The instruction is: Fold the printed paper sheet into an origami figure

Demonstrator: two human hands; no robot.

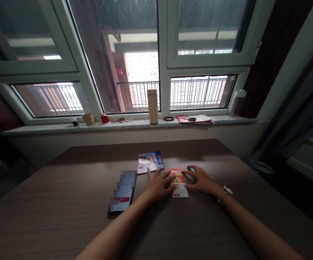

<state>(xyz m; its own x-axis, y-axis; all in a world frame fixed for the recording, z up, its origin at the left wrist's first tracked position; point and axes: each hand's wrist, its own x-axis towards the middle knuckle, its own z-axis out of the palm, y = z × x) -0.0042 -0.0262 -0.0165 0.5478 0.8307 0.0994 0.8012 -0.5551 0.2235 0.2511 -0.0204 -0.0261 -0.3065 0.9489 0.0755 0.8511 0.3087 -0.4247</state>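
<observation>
two bare hands frame one small leaflet (180, 188), which lies on the table (64, 191) between them. the left hand (158, 185) is spread, its index finger and thumb at the leaflet's left edge; the right hand (201, 181) is curved, thumb and forefinger parted at the right edge. neither is seen pinching the paper, and how hard they press i cannot tell. the step in hand looks like steadying or squaring the leaflet; by my judgement the next move calls for light, even fingertip contact from both sides.

the leaflet's upper part is orange-red with pale lettering, the lower part white with red bars; the words are too small to read. just beyond the left hand's fingertips, a blue booklet (148, 159) carries pinkish characters, also unreadable. left of that hand lies a phone (124, 191), its screen blurred except for a red patch. no brand can be made out.
</observation>
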